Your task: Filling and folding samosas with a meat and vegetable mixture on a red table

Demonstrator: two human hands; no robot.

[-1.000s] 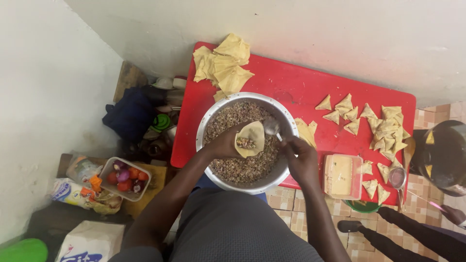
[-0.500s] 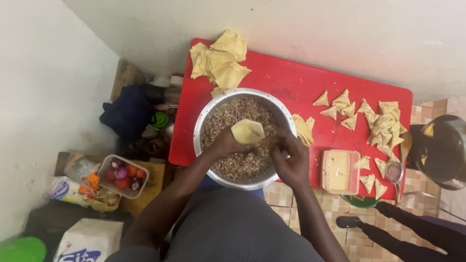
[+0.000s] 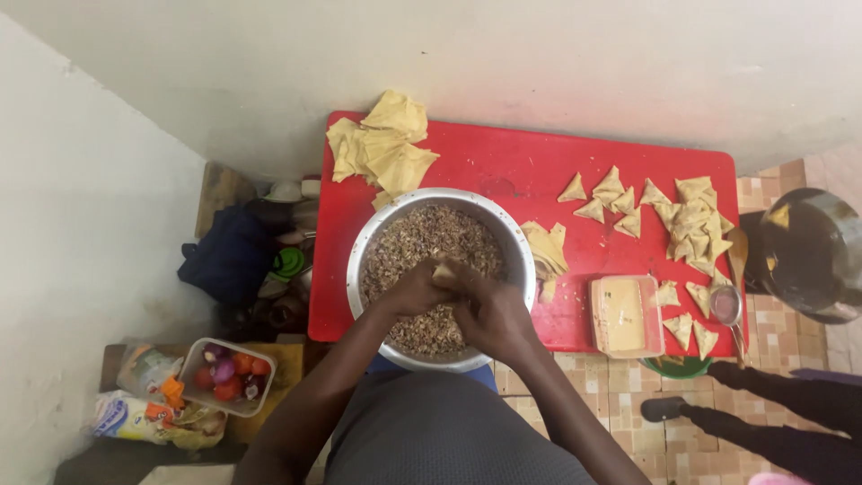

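My left hand [image 3: 411,289] and my right hand [image 3: 491,314] meet over a large metal bowl [image 3: 370,241] full of brown minced filling [image 3: 422,238]. Both hands close around a pale dough pocket [image 3: 444,272], of which only a small corner shows between the fingers. The bowl stands at the near edge of a red table [image 3: 503,166]. A stack of flat dough sheets [image 3: 382,144] lies at the table's far left. Several folded triangular pastries [image 3: 687,216] are spread over its right side.
A small stack of dough strips [image 3: 545,250] lies right of the bowl, then a pink tub of pale paste [image 3: 621,314] and a small strainer [image 3: 725,305]. A dark pot [image 3: 813,256] stands at the right. A tub of vegetables [image 3: 226,375] sits on the floor left. Another person's legs [image 3: 772,418] reach in at lower right.
The dough pocket was open and filled in my left hand with a spoon at my right. Now both hands have closed over it, lower in the bowl, and the spoon is out of sight.
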